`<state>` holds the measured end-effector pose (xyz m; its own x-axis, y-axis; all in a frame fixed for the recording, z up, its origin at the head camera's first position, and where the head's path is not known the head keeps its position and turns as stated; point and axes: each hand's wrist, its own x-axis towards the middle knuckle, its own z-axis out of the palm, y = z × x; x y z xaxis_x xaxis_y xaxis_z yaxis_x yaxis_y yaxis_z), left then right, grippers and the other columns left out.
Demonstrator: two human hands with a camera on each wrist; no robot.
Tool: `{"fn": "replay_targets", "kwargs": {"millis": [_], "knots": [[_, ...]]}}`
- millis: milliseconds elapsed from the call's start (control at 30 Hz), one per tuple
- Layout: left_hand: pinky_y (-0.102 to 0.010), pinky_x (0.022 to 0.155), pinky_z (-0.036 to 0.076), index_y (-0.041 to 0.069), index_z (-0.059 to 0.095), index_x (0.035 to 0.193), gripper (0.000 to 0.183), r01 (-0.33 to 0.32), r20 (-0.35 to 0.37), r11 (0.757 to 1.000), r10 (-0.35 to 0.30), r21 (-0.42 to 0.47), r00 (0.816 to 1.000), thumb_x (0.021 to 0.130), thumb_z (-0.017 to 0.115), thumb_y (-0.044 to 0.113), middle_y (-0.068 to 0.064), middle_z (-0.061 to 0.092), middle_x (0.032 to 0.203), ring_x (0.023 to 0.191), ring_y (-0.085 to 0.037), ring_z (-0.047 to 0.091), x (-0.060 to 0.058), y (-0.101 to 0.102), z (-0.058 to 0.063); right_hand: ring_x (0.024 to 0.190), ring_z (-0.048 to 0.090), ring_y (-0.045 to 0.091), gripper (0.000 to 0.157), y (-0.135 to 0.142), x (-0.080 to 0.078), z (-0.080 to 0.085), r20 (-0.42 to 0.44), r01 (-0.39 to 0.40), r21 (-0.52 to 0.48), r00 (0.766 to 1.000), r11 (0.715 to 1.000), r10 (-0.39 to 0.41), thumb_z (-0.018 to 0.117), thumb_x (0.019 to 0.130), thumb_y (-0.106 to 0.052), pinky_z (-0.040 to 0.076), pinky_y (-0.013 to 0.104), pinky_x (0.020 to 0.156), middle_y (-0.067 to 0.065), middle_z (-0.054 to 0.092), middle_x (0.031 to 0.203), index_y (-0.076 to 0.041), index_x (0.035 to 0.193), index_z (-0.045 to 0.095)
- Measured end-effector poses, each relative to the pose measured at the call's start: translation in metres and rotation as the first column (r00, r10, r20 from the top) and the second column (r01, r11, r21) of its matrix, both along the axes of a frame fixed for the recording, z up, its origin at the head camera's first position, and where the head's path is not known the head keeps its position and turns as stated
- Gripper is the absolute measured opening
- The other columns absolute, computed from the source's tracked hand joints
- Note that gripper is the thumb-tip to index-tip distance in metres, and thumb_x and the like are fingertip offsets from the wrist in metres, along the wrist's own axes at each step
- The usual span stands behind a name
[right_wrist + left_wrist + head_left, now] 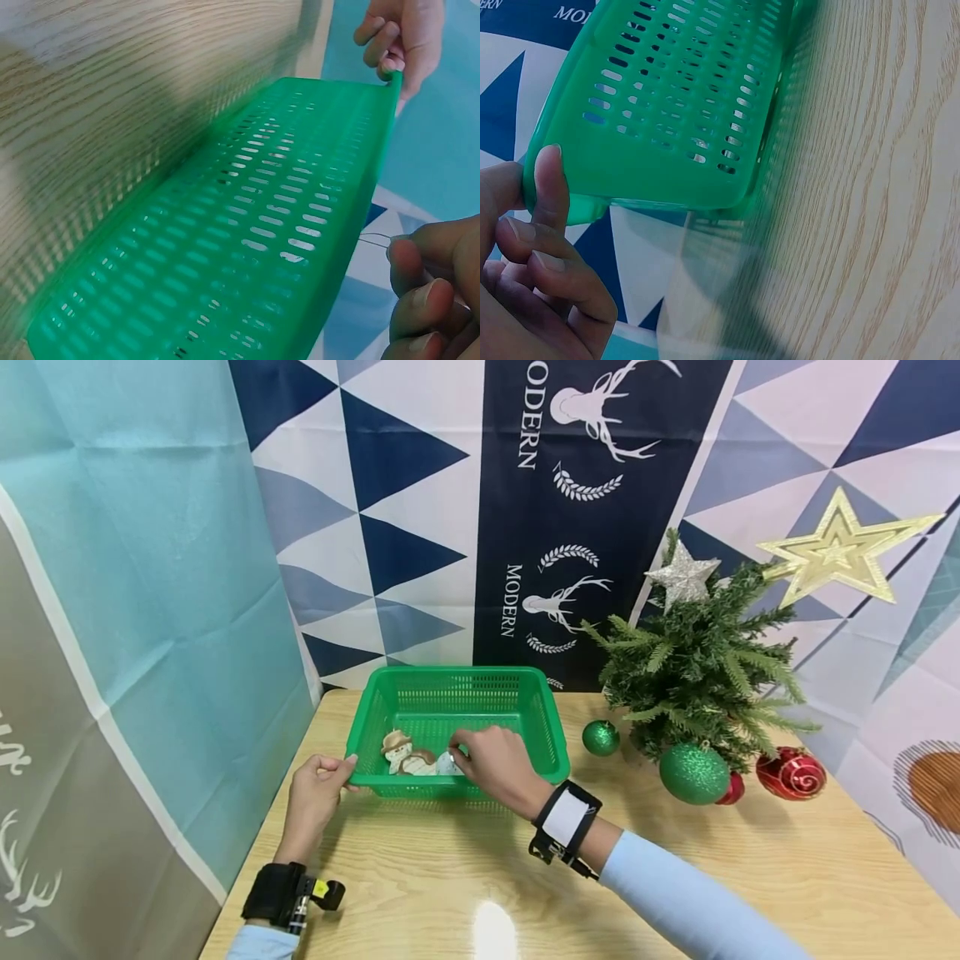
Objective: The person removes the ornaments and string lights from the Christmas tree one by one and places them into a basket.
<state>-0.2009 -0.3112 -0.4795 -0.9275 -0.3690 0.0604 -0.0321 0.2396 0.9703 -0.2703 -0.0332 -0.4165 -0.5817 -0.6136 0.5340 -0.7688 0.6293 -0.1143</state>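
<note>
A green plastic basket (465, 673) with slotted walls sits on the wooden table. My left hand (311, 802) grips its rim at the front left corner; in the left wrist view the thumb (551, 180) lies against the outside wall. Over the front rim, my right hand (498, 764) reaches into the basket. Its fingertips pinch a thin string loop (375, 238), seen in the right wrist view. Right at those fingers is a small whitish ornament (447, 764), partly hidden by the hand. Beside it lies a snowman ornament (397, 752) with a brown hat and scarf.
To the right stands a small artificial Christmas tree (697, 668) with a silver star (685, 575) and a gold star (840, 550). Green baubles (693, 773) and a red bauble (791, 774) are around its base. Patterned cloth (405, 510) hangs behind the table.
</note>
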Motion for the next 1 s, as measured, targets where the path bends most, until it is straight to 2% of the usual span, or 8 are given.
{"fn": "replay_targets", "kwargs": {"millis": [133,267,400,533,800,900,1000], "knots": [[-0.028,0.050,0.033,0.001,0.055,0.104,0.035,0.001,-0.004,1.000,-0.001,-0.007,1.000,0.103,0.066,0.034,-0.016,0.074,0.078,0.051,-0.021,0.047,0.000,0.000,0.001,0.057,0.065,0.010,0.006,-0.006,-0.002,-0.003,0.019,-0.001,0.032,1.000,0.999,0.001,0.076,0.096,-0.018,0.049,0.029,0.047,-0.003,0.077,0.081,-0.017,0.094,0.081],[-0.027,0.050,0.032,0.001,0.055,0.104,0.035,-0.002,-0.001,1.000,0.002,-0.016,1.000,0.104,0.066,0.034,-0.009,0.074,0.074,0.050,-0.018,0.046,-0.001,0.001,0.001,0.056,0.064,0.010,0.006,-0.012,-0.004,-0.007,0.053,0.006,0.068,0.999,0.998,-0.009,0.076,0.096,-0.019,0.045,0.025,0.044,-0.001,0.077,0.083,-0.017,0.096,0.082],[-0.027,0.050,0.032,0.001,0.055,0.104,0.034,-0.004,0.010,1.000,0.004,-0.022,1.000,0.104,0.065,0.034,-0.011,0.075,0.076,0.049,-0.015,0.045,-0.001,0.001,0.001,0.057,0.065,0.012,0.006,-0.016,-0.004,-0.011,0.076,0.016,0.104,0.997,0.994,-0.024,0.077,0.095,-0.020,0.043,0.024,0.042,0.001,0.078,0.084,-0.018,0.097,0.083],[-0.028,0.050,0.032,0.001,0.055,0.105,0.035,-0.009,0.013,1.000,0.009,-0.029,1.000,0.104,0.065,0.035,-0.014,0.075,0.079,0.050,-0.018,0.045,-0.001,0.001,0.001,0.060,0.068,0.014,0.008,-0.019,-0.006,-0.014,0.104,0.013,0.116,0.994,0.993,-0.025,0.078,0.095,-0.021,0.043,0.025,0.043,0.002,0.078,0.088,-0.017,0.099,0.083],[-0.029,0.051,0.032,0.002,0.057,0.105,0.036,-0.017,0.026,1.000,0.018,-0.025,0.999,0.103,0.066,0.036,-0.014,0.075,0.080,0.055,-0.027,0.050,0.000,0.002,0.002,0.057,0.065,0.011,0.008,-0.015,-0.006,-0.014,0.126,0.005,0.072,0.992,0.997,-0.015,0.079,0.094,-0.023,0.043,0.025,0.044,0.000,0.078,0.086,-0.018,0.099,0.083],[-0.029,0.050,0.032,0.002,0.057,0.105,0.037,-0.022,0.031,0.999,0.022,-0.023,0.999,0.103,0.066,0.037,-0.011,0.075,0.080,0.053,-0.024,0.048,0.000,0.002,0.003,0.056,0.061,0.004,0.006,-0.002,-0.002,-0.009,0.131,0.022,0.031,0.991,0.999,-0.026,0.078,0.095,-0.024,0.043,0.022,0.046,-0.005,0.077,0.082,-0.020,0.096,0.083],[-0.029,0.051,0.032,0.002,0.056,0.106,0.038,-0.017,0.033,1.000,0.018,-0.023,0.999,0.103,0.066,0.039,-0.011,0.076,0.080,0.053,-0.021,0.048,0.000,0.002,0.004,0.051,0.052,-0.001,0.005,0.019,0.008,0.003,0.163,0.037,-0.024,0.986,0.999,-0.032,0.078,0.095,-0.024,0.040,0.021,0.044,-0.009,0.070,0.070,-0.020,0.095,0.082]]}}
